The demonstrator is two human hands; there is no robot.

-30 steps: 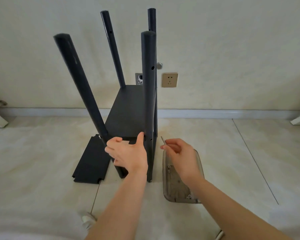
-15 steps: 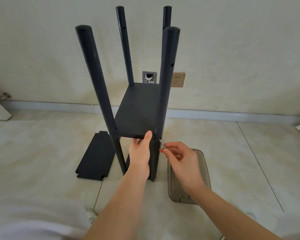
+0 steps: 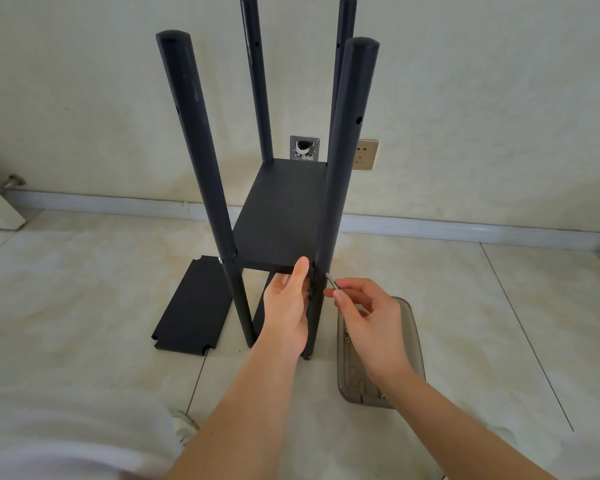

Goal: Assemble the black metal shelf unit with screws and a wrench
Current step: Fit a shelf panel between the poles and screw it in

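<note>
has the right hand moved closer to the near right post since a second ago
Yes. The right hand, pinching a small metal tool, has closed in leftward until the tool's tip meets the near right post.

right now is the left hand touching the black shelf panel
Touching. The head view shows the left hand with its thumb laid over the front edge of the shelf panel and its fingers tucked beneath, beside the near right post.

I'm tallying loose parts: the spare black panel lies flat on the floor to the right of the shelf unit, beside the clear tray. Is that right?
Not quite. The head view shows the spare black panel flat on the floor to the left of the shelf unit; the clear tray sits alone on the right.
</note>
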